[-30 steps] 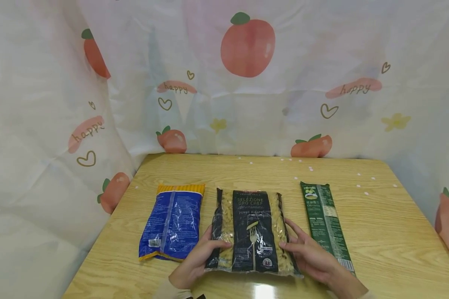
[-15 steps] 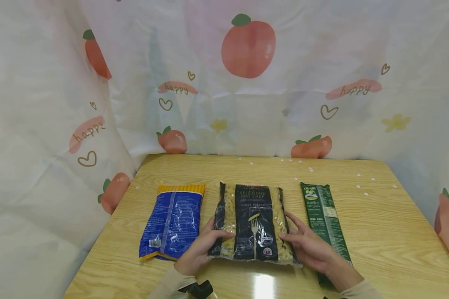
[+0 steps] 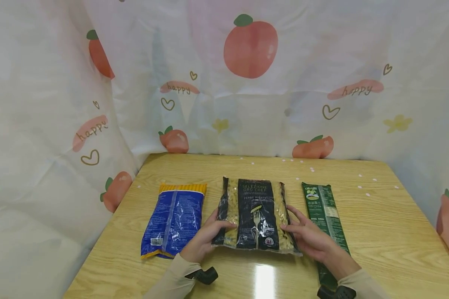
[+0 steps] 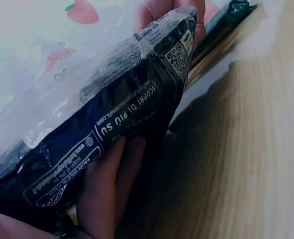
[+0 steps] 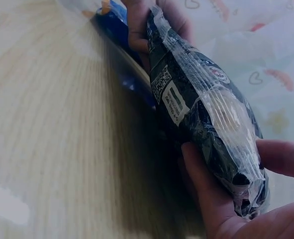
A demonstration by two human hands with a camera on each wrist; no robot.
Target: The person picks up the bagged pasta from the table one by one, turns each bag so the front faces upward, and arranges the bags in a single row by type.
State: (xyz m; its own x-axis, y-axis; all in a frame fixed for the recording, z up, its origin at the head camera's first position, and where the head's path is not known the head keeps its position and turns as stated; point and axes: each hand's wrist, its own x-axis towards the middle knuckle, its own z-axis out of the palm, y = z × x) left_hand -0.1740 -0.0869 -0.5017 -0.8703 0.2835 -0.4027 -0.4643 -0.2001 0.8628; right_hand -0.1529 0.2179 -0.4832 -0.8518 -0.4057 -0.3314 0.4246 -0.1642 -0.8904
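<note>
- Black pasta bag [image 3: 256,220] was held above the wooden bench [image 3: 389,232], between the blue bag [image 3: 173,220] and green packet [image 3: 326,218].
- Left hand [image 3: 205,236] pinched its left side.
- Right hand [image 3: 311,237] pinched its right side.

From here I see the left hand's grip [image 4: 99,191] on a black, white-lettered bag [image 4: 129,94], fingers against its printed underside, while the right hand's grip [image 4: 151,14] holds the far end, close to a QR code [image 4: 177,60]. The bag hangs tilted over the shadowed wood-grain tabletop [image 4: 266,129], with a dark green packet [image 4: 229,22] beyond it and a pale, peach-printed cloth [image 4: 25,45] behind.
</note>
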